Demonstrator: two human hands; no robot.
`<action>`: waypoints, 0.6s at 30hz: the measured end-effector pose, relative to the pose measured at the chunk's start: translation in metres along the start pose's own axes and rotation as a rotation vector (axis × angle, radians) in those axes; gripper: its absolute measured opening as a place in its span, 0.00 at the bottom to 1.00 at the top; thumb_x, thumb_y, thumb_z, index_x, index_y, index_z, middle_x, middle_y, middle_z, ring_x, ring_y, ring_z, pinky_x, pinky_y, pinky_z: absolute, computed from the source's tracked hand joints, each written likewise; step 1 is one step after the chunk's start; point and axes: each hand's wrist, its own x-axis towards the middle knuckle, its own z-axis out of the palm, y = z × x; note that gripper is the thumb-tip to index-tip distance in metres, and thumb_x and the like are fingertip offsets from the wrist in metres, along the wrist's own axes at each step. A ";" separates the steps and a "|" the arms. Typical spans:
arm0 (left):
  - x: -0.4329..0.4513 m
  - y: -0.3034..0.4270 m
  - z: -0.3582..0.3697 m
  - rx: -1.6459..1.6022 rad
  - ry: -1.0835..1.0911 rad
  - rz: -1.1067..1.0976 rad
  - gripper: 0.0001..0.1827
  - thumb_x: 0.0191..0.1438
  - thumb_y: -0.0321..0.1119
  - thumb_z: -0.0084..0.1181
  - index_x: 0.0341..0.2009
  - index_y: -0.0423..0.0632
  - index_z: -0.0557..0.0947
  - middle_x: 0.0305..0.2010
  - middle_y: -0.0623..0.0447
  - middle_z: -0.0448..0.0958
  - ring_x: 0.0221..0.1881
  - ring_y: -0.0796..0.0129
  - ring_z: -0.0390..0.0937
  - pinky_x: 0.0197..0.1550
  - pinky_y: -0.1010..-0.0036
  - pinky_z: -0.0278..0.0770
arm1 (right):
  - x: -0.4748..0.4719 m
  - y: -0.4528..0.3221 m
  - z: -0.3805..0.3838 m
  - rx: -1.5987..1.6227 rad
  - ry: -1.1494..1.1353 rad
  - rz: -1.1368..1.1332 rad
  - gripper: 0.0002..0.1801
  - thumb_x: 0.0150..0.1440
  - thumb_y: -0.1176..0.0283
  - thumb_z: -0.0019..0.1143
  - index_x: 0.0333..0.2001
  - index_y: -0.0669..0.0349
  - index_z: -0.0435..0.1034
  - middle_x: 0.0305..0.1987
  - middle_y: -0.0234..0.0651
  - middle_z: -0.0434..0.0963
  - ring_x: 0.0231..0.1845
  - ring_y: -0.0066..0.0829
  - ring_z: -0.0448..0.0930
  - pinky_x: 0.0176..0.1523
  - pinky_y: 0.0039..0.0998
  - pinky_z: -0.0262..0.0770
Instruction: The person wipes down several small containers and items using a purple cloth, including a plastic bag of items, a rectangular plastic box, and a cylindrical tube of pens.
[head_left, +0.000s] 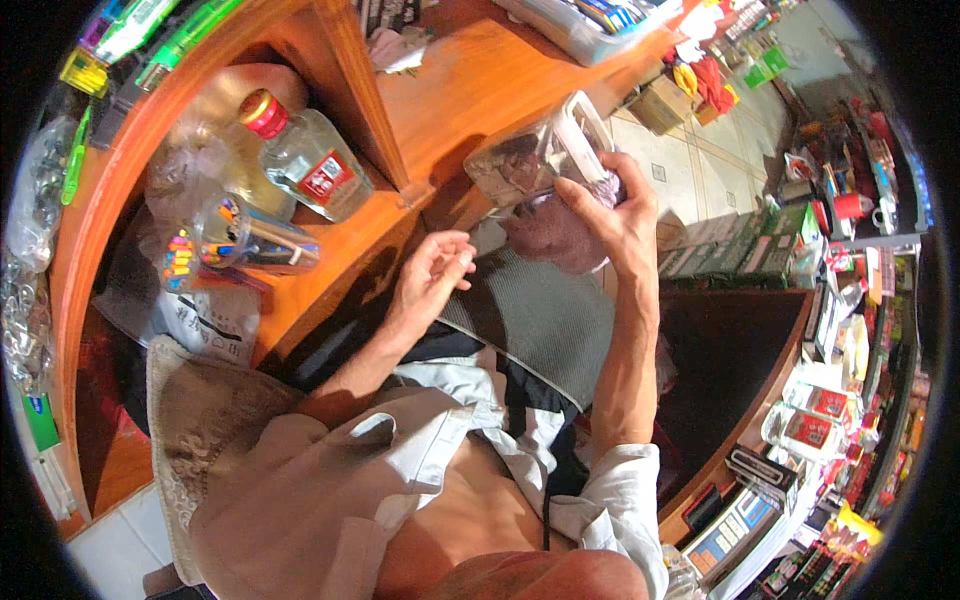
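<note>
My right hand (619, 214) grips a transparent plastic container (510, 169) by its white-framed end (583, 139). The container is tilted above the gap beside the wooden desk. A mauve cloth (559, 232) hangs under my right palm, against the container; whether my fingers pinch it too is hard to see. Dark shapes show through the plastic, but I cannot tell if they are contents. My left hand (433, 274) is raised near the desk's front edge, its fingers loosely curled and holding nothing. Below both hands lies a grey ribbed surface (536, 315).
On the wooden desk (457, 82) stand a glass liquor bottle (315, 165) with a red-and-gold cap and a clear cup of pens (259, 236). A plastic bin (607, 30) sits at the far edge. Green cartons (739, 244) and a crowded counter (810, 420) line the right side.
</note>
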 end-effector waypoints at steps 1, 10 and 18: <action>0.001 0.000 0.004 -0.035 -0.006 -0.017 0.20 0.70 0.39 0.53 0.62 0.43 0.73 0.53 0.47 0.77 0.50 0.66 0.78 0.46 0.71 0.82 | -0.013 0.004 -0.008 0.062 0.010 0.101 0.25 0.48 0.64 0.80 0.44 0.65 0.77 0.44 0.41 0.80 0.43 0.31 0.81 0.44 0.32 0.78; 0.005 0.025 0.035 0.235 -0.017 0.195 0.50 0.56 0.43 0.72 0.74 0.40 0.56 0.69 0.41 0.65 0.66 0.56 0.69 0.61 0.62 0.76 | -0.086 0.025 -0.047 0.257 0.071 0.241 0.22 0.49 0.65 0.80 0.43 0.62 0.76 0.38 0.33 0.84 0.38 0.22 0.81 0.42 0.26 0.78; -0.017 0.038 0.072 -0.281 -0.132 -0.241 0.48 0.60 0.46 0.69 0.75 0.49 0.55 0.67 0.48 0.68 0.66 0.64 0.67 0.62 0.59 0.74 | -0.122 0.006 -0.017 -0.344 0.214 -0.158 0.22 0.45 0.66 0.80 0.43 0.59 0.78 0.38 0.41 0.73 0.35 0.37 0.78 0.38 0.35 0.76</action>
